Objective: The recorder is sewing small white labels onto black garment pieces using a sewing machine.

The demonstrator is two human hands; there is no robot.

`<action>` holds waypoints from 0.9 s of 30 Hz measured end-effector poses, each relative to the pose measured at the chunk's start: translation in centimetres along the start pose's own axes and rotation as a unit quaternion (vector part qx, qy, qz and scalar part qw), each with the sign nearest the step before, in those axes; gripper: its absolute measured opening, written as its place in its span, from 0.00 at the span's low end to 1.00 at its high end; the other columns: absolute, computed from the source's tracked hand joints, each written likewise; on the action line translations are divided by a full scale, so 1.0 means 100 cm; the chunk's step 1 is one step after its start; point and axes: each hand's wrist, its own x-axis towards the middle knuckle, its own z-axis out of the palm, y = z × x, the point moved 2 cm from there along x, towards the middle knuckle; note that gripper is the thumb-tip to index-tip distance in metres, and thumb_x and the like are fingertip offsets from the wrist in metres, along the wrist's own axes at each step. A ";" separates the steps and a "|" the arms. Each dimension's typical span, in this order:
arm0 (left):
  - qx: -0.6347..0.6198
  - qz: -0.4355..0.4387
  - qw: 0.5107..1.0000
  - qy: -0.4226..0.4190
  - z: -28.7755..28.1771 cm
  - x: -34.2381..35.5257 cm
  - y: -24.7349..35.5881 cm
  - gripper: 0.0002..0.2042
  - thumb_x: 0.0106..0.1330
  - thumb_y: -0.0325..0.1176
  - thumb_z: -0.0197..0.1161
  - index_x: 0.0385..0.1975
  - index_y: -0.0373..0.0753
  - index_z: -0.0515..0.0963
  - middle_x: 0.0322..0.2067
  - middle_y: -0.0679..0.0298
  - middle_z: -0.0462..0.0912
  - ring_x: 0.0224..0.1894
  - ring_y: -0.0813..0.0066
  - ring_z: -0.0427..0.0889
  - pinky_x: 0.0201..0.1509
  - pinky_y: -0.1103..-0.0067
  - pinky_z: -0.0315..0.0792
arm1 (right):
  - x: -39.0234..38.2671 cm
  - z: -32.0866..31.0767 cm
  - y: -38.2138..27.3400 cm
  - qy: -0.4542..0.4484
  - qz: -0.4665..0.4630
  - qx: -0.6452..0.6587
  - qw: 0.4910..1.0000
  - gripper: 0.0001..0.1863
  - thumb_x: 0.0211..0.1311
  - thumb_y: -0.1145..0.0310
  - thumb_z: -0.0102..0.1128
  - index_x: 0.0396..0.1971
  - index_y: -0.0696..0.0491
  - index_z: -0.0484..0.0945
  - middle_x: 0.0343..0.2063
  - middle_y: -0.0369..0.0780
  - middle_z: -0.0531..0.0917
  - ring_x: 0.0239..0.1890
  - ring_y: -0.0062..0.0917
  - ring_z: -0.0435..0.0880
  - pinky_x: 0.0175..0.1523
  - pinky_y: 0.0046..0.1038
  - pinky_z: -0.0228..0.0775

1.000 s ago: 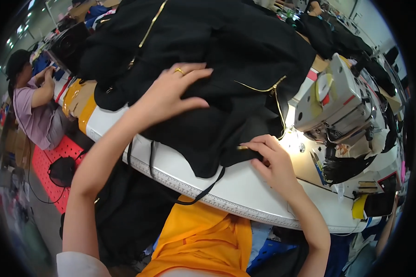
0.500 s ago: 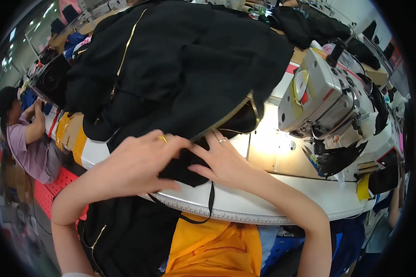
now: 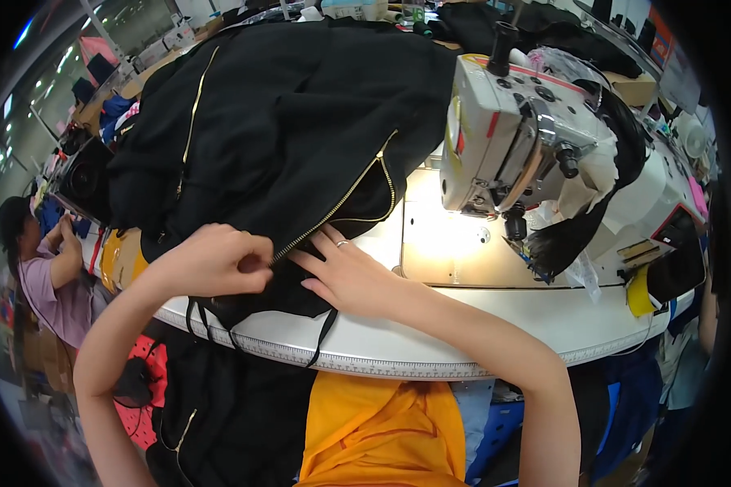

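Observation:
A black garment [image 3: 244, 130] with gold zippers is spread over the white sewing table. One gold zipper [image 3: 333, 211] runs diagonally across its near right side, with an opening beside its upper end. At this zipper's lower end is my left hand [image 3: 207, 261], its fingers curled and its thumb meeting the forefinger; whatever lies in that pinch is hidden. My right hand [image 3: 345, 272], wearing a ring, rests on the cloth just below the same zipper, fingers apart and some tips tucked under the zipper edge. Black strips [image 3: 323, 337] hang over the table's front edge.
To the right stands a sewing machine [image 3: 487, 138], its lamp lighting the metal plate [image 3: 439, 252]. A ruler strip [image 3: 398, 368] follows the table's front edge. More black cloth [image 3: 235, 414] and orange cloth [image 3: 382, 430] lie below. Another person [image 3: 49, 268] sits at far left.
The whole view has shifted, so the garment and machine appear farther left. My left hand has curled from loosely stretched fingers into a pinch; my right hand stays beside the zipper.

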 end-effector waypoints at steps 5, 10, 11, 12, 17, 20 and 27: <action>-0.452 0.188 0.857 -0.160 0.017 0.030 0.085 0.12 0.72 0.36 0.56 0.27 0.36 0.70 0.21 0.70 0.76 0.26 0.87 0.76 0.33 0.84 0.70 | -0.006 0.025 -0.028 0.000 0.002 -0.015 1.000 0.23 0.63 0.63 0.56 0.57 0.56 0.71 0.56 0.51 0.72 0.62 0.44 0.68 0.63 0.40 0.65; -0.108 0.399 0.908 -0.071 0.067 0.086 0.090 0.15 0.70 0.39 0.58 0.54 0.43 0.75 0.48 0.59 0.76 0.56 0.62 0.73 0.60 0.66 0.64 | -0.046 -0.027 -0.127 -0.097 -0.113 0.093 0.985 0.26 0.61 0.64 0.56 0.58 0.57 0.70 0.57 0.49 0.72 0.62 0.41 0.69 0.62 0.38 0.67; 0.006 0.452 0.891 -0.051 0.072 0.088 0.076 0.22 0.69 0.44 0.57 0.61 0.46 0.72 0.64 0.60 0.64 0.67 0.63 0.61 0.70 0.61 0.52 | -0.056 -0.042 -0.142 -0.122 -0.149 0.140 0.971 0.26 0.61 0.64 0.55 0.59 0.57 0.69 0.57 0.49 0.72 0.62 0.41 0.69 0.62 0.37 0.67; 0.128 0.473 0.871 0.020 0.077 0.084 0.064 0.27 0.70 0.46 0.55 0.68 0.48 0.63 0.68 0.59 0.59 0.71 0.60 0.56 0.73 0.58 0.50 | -0.063 -0.055 -0.147 -0.124 -0.155 0.176 0.964 0.27 0.60 0.65 0.55 0.59 0.57 0.69 0.58 0.49 0.72 0.62 0.40 0.70 0.62 0.37 0.67; 0.228 0.321 0.916 0.072 0.084 0.078 0.040 0.31 0.71 0.50 0.51 0.72 0.50 0.54 0.73 0.59 0.50 0.74 0.56 0.50 0.70 0.55 0.56 | -0.086 -0.087 -0.087 -0.115 0.115 -0.244 0.956 0.38 0.52 0.59 0.62 0.64 0.56 0.64 0.58 0.46 0.72 0.60 0.34 0.70 0.56 0.31 0.68; 0.244 0.285 0.925 0.056 0.078 0.064 0.050 0.31 0.70 0.55 0.50 0.71 0.50 0.58 0.72 0.55 0.52 0.72 0.53 0.55 0.61 0.59 0.67 | -0.108 -0.096 -0.086 -0.150 0.026 -0.188 0.970 0.28 0.58 0.61 0.59 0.59 0.55 0.72 0.53 0.40 0.78 0.43 0.25 0.79 0.40 0.20 0.72; 0.342 0.260 0.898 0.094 0.071 0.062 0.057 0.28 0.68 0.60 0.51 0.54 0.41 0.74 0.66 0.45 0.61 0.61 0.52 0.71 0.43 0.69 0.77 | -0.121 -0.134 -0.085 -0.085 -0.003 0.075 0.994 0.19 0.59 0.65 0.57 0.51 0.52 0.78 0.48 0.36 0.80 0.41 0.23 0.80 0.37 0.16 0.71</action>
